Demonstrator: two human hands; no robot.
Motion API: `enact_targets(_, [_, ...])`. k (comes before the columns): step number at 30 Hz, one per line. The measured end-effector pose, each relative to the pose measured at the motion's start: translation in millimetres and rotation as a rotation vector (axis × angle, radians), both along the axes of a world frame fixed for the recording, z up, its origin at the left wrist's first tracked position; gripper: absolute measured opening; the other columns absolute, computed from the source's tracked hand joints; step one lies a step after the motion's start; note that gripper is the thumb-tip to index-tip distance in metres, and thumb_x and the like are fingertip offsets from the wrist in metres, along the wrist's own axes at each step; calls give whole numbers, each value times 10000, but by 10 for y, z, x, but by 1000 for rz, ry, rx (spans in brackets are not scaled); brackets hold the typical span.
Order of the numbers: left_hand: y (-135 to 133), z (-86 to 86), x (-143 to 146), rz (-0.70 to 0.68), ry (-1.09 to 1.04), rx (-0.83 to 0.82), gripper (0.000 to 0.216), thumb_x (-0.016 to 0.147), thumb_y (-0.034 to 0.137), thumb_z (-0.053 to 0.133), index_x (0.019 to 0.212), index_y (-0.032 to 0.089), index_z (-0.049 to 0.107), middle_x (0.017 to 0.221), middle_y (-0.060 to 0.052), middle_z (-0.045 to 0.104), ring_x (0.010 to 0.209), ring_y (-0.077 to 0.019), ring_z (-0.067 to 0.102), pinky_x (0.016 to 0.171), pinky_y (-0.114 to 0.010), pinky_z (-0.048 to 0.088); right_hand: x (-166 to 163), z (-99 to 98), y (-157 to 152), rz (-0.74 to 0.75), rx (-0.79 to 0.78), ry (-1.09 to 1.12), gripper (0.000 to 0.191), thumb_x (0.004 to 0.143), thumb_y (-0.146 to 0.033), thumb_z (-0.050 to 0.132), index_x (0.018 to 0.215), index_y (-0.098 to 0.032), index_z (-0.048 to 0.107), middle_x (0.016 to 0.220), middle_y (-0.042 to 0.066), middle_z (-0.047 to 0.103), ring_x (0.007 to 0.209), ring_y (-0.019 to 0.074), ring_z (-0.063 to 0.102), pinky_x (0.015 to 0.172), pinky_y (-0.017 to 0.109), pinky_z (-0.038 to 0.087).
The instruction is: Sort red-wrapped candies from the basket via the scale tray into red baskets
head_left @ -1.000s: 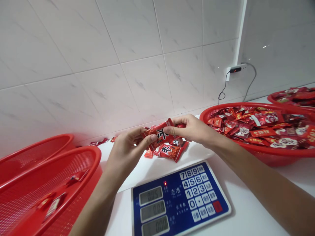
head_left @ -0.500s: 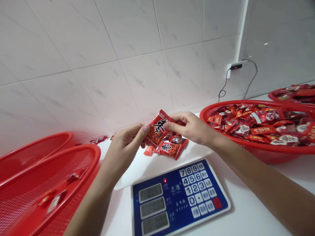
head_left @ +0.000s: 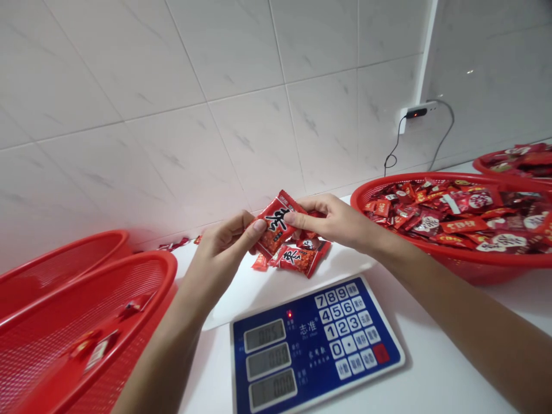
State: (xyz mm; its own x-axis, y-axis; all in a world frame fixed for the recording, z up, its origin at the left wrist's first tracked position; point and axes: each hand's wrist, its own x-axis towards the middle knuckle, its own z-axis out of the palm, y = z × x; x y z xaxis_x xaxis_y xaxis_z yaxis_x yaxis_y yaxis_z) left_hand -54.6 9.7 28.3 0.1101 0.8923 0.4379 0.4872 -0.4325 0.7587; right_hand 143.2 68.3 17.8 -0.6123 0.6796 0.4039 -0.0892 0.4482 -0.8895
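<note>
Between both hands is a red snack packet (head_left: 272, 234) with a large black character on its front. My left hand (head_left: 230, 238) pinches its left edge, and my right hand (head_left: 330, 223) grips its right side, thumb on the front. Beneath it, several more red packets (head_left: 297, 260) lie in a small heap on the white pan (head_left: 241, 287) of a weighing scale. The scale's blue panel (head_left: 310, 345) with number keys and three displays faces me. A red light glows on it.
A red basket (head_left: 426, 261) heaped with wrapped snacks stands at right, another basket (head_left: 478, 163) behind it. At left are two red baskets; the nearer basket (head_left: 166, 270) holds a few packets. A tiled wall (head_left: 241, 115) rises behind, with a socket (head_left: 416, 112) and cables.
The packet has tilted and bent slightly between my hands, with both hands still on it. The heap on the pan looks the same.
</note>
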Motion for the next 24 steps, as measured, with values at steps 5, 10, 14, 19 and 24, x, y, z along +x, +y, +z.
enact_targets(5, [-17,5,20,-39,-32,-24,337,885,451,597,694,173,587,641,9,555,610,-118,467,557,-240,353,39,-5,-17,47,33,-9,233,862,-380,646,832,-149,655,717,6,610,578,86,512,543,228,423])
enact_targets(10, [-37,3,52,-76,-96,-65,343,878,467,612,700,175,583,654,3,552,606,-120,474,548,-238,364,55,7,-42,60,83,50,214,851,-350,665,823,-139,641,656,-20,556,552,82,482,510,222,396])
enact_targets(14, [-27,-2,59,-69,-83,-21,374,869,498,619,678,178,587,637,6,538,605,-120,470,554,-233,380,56,24,-57,63,103,77,213,884,-345,627,844,-137,637,705,-2,604,559,80,486,510,225,395])
enact_targets(19, [-9,-24,34,-101,-100,-25,381,890,493,587,675,179,581,651,-9,554,600,-124,473,551,-248,385,59,18,-11,67,64,51,234,847,-360,678,827,-130,641,655,-17,576,531,77,489,481,221,390])
enact_targets(24, [-13,-33,39,-75,-29,-13,364,903,469,571,686,177,573,650,-7,544,604,-122,458,534,-246,358,58,-2,59,75,-31,40,284,782,-404,742,802,-136,650,650,-12,588,535,81,501,486,224,408])
